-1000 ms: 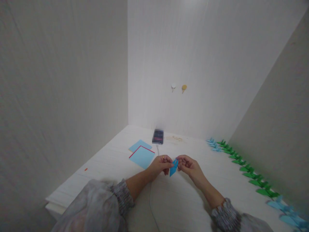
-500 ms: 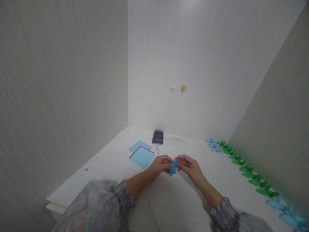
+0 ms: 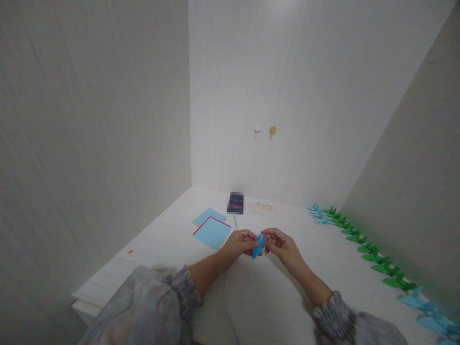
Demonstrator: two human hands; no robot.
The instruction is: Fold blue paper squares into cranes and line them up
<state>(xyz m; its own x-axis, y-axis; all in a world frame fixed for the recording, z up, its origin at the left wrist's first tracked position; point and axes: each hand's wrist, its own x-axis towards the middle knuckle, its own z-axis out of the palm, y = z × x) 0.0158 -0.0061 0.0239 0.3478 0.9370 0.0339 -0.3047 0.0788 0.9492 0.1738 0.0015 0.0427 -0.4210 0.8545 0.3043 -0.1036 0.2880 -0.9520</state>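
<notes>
A small piece of folded blue paper (image 3: 258,250), narrow and pointed at its lower end, is held between both hands above the white table. My left hand (image 3: 240,243), with a ring on one finger, pinches its left side between thumb and fingers. At its upper right edge, my right hand (image 3: 282,245) closes thumb and fingertips on the paper. The fingers partly cover the folds, so their exact form is hard to make out.
Blue paper squares (image 3: 212,233) lie left of my hands. A dark pixelated device (image 3: 235,203) with a cable (image 3: 226,302) stands at the back. Green folded paper figures (image 3: 372,250) and light blue ones (image 3: 438,320) line the right side. Two hooks (image 3: 273,130) are on the wall.
Both hands keep their grip on the folded paper, which has tilted very slightly. The whole view has shifted a little; nothing else differs.
</notes>
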